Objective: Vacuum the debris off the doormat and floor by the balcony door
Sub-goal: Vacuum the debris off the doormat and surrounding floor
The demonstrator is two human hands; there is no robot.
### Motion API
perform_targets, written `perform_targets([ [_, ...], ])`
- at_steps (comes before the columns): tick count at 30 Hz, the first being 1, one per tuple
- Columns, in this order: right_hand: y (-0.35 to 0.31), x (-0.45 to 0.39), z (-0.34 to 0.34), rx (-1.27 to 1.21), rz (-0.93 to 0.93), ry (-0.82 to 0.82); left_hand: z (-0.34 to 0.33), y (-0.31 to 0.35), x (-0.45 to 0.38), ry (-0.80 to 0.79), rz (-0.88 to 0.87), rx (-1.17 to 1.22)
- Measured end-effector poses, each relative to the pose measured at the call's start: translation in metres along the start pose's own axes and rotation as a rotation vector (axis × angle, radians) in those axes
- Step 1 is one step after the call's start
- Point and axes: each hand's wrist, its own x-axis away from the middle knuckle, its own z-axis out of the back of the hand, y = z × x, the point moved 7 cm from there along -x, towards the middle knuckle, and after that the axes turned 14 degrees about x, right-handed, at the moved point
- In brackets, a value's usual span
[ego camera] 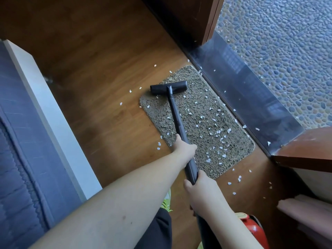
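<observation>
Hands share the vacuum tube (177, 123): left hand (183, 147) wraps it midway to steer, right hand (199, 186) grips lower to push, the nozzle (168, 87) on the doormat's (197, 119) far end, white debris (217, 133) scattered behind.

Both forearms were bare, no sleeves, no watch or rings in view. Left hand (183, 147) and right hand (201, 187) were ungloved. Below the left arm sat a dark garment (158, 230), black shorts or trousers. Just left of the right hand, a shoe (166, 202) showed neon yellow-green laces and pale upper.
</observation>
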Motion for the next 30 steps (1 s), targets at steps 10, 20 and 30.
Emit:
perform_targets([
  [10,-0.034,-0.033,0.025,-0.009,0.007,0.001,0.007,0.048,-0.024,0.020,-0.032,0.017],
  [20,-0.024,-0.027,0.027,-0.005,0.012,-0.008,0.002,0.047,-0.013,0.012,-0.054,-0.004],
  [30,0.027,0.019,-0.004,0.018,-0.008,-0.046,-0.008,-0.018,0.033,0.007,-0.020,-0.008],
])
